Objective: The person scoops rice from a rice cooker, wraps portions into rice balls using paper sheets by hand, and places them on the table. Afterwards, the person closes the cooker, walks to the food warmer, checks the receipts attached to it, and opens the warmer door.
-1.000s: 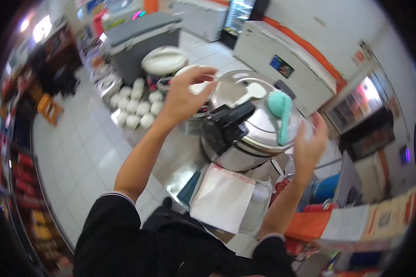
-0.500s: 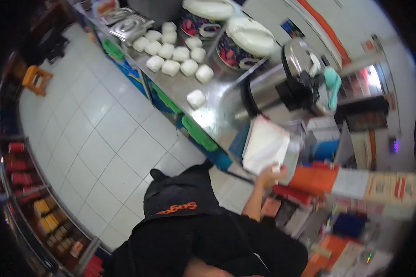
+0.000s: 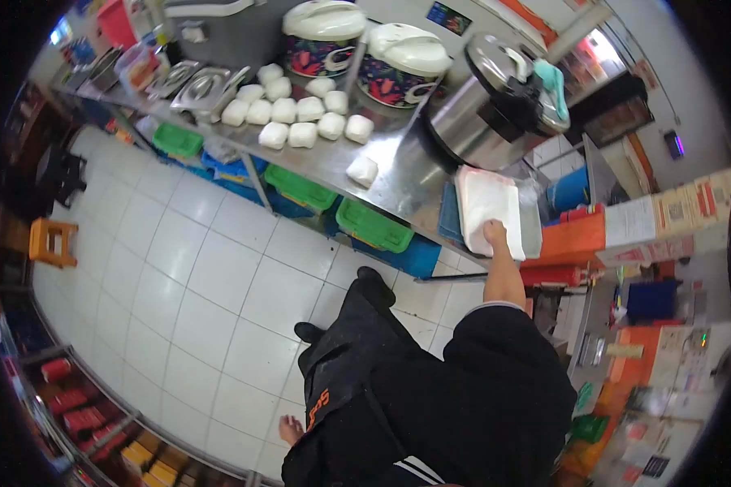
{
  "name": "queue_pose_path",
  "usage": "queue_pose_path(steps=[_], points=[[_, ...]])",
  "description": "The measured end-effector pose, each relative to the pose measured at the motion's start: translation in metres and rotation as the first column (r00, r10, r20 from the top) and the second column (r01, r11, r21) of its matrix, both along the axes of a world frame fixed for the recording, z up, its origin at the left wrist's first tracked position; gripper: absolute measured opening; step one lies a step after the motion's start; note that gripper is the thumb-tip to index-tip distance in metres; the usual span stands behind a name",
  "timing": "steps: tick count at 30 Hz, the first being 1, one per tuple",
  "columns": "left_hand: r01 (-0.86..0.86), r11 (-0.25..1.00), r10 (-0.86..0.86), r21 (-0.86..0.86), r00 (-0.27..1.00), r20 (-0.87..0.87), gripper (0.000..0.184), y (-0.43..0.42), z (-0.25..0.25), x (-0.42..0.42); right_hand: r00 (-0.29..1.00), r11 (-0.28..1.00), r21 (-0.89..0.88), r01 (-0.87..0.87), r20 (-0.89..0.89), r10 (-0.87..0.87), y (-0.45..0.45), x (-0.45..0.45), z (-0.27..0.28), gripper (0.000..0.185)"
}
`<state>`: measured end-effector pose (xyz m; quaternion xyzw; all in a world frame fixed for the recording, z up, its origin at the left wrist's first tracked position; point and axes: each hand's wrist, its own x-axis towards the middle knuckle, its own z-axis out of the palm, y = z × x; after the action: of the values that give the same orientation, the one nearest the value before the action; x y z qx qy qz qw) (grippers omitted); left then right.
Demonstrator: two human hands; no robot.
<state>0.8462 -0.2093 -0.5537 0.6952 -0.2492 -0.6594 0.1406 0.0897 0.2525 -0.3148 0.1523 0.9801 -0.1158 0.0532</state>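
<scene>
My right hand (image 3: 495,232) is at the stack of white paper sheets (image 3: 477,195) at the right end of the metal table. Its fingers are curled against the top sheet near the stack's front edge. My left hand (image 3: 291,428) hangs low beside my black apron (image 3: 341,385), fingers loosely apart, holding nothing. Several white paper-wrapped packets (image 3: 303,135) stand in rows on the table. One white packet (image 3: 363,171) sits apart from them, nearer the stack.
The metal table (image 3: 406,191) also bears a large steel pot (image 3: 483,105), two patterned rice cookers (image 3: 398,77) and lidded steel trays (image 3: 207,89). Green crates (image 3: 374,225) stand beneath it. An orange stool (image 3: 53,242) is on the tiled floor (image 3: 211,276); shelves (image 3: 81,414) line the lower left.
My view has turned and shifted. My right hand has moved from the paper stack's lower edge onto its top sheet. My left hand now shows at my side.
</scene>
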Motion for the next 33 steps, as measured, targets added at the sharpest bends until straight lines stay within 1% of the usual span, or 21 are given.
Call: queue_pose_path(steps=[3,7,9,10,11,12,14,16,18,19,20,21,22,24,25,26,28,29,30,31,33], points=[[0.084,0.995,-0.085,-0.055,0.996,-0.028,0.028,-0.007,-0.032,-0.021,0.991,0.975,-0.180,0.130,0.007,-0.131,0.030,-0.029,-0.004,0.038],[0.133,0.987,-0.129,-0.087,0.990,0.048,0.035,-0.025,-0.021,-0.057,0.929,0.886,-0.283,0.367,0.070,-0.363,0.048,-0.056,0.057,0.039],[0.161,0.983,-0.152,-0.092,0.983,0.099,0.035,-0.037,0.014,-0.065,0.792,0.869,-0.138,0.475,-0.364,-0.491,0.075,-0.078,0.054,0.054],[0.177,0.980,-0.162,-0.093,0.976,0.146,0.036,-0.035,0.031,-0.081,0.792,0.867,-0.133,0.480,-0.361,-0.493,0.087,-0.093,0.051,0.054],[0.189,0.978,-0.168,-0.092,0.966,0.199,0.037,-0.027,0.045,-0.114,0.784,0.917,-0.121,0.381,-0.484,-0.390,0.097,-0.107,0.045,0.062],[0.205,0.975,-0.176,-0.088,0.948,0.265,0.037,-0.011,0.101,-0.191,0.761,0.955,-0.090,0.283,-0.585,-0.280,0.108,-0.114,0.035,0.073],[0.291,0.955,-0.260,-0.067,0.921,0.292,0.037,0.021,0.133,-0.247,0.823,0.994,-0.049,0.103,-0.556,-0.113,0.145,-0.134,-0.023,0.083],[0.448,0.891,-0.417,-0.067,0.869,0.266,0.038,0.032,0.156,-0.302,0.835,0.981,-0.101,0.166,-0.515,-0.194,0.125,-0.122,0.002,0.082],[0.733,0.675,-0.698,-0.084,0.672,0.247,0.035,0.046,0.172,-0.356,0.828,0.960,-0.157,0.232,-0.487,-0.279,0.130,-0.118,0.005,0.081],[0.832,0.529,-0.785,-0.165,0.554,0.278,0.034,0.057,0.189,-0.388,0.798,0.933,-0.329,0.145,-0.518,-0.306,0.141,-0.121,0.000,0.081],[0.899,0.368,-0.847,-0.237,0.429,0.314,0.033,0.067,0.209,-0.415,0.767,0.875,-0.483,0.041,-0.545,-0.337,0.150,-0.122,-0.004,0.080],[0.901,0.370,-0.846,-0.226,0.427,0.318,0.033,0.070,0.215,-0.430,0.757,0.688,-0.725,-0.035,-0.469,-0.455,0.152,-0.121,-0.001,0.072],[0.902,0.324,-0.859,-0.287,0.407,0.311,0.033,0.071,0.217,-0.441,0.764,0.690,-0.723,-0.035,-0.464,-0.448,0.149,-0.118,0.010,0.072],[0.880,0.309,-0.855,-0.362,0.423,0.299,0.033,0.078,0.231,-0.456,0.642,0.343,-0.911,-0.229,-0.406,-0.651,0.139,-0.102,0.032,0.064],[0.863,0.351,-0.833,-0.364,0.465,0.299,0.033,0.082,0.236,-0.457,0.612,0.433,-0.868,-0.243,-0.483,-0.626,0.137,-0.098,0.036,0.058],[0.846,0.388,-0.811,-0.365,0.502,0.302,0.033,0.082,0.239,-0.454,0.621,0.428,-0.870,-0.244,-0.480,-0.620,0.133,-0.089,0.041,0.058],[0.840,0.427,-0.786,-0.335,0.528,0.321,0.032,0.081,0.229,-0.430,0.581,0.667,-0.686,-0.290,-0.680,-0.447,0.117,-0.074,0.054,0.063],[0.833,0.462,-0.764,-0.306,0.549,0.340,0.032,0.081,0.221,-0.414,0.583,0.660,-0.687,-0.303,-0.682,-0.442,0.104,-0.063,0.055,0.063],[0.825,0.472,-0.755,-0.311,0.560,0.341,0.032,0.083,0.210,-0.393,0.620,0.846,-0.432,-0.313,-0.768,-0.163,0.088,-0.050,0.055,0.065],[0.785,0.565,-0.714,-0.254,0.619,0.326,0.030,0.086,0.197,-0.371,0.642,0.934,-0.122,-0.335,-0.756,0.131,0.073,-0.042,0.055,0.067],[0.726,0.659,-0.666,-0.196,0.685,0.295,0.029,0.095,0.177,-0.329,0.803,0.880,0.031,-0.473,-0.396,0.446,0.058,-0.031,0.007,0.075]])
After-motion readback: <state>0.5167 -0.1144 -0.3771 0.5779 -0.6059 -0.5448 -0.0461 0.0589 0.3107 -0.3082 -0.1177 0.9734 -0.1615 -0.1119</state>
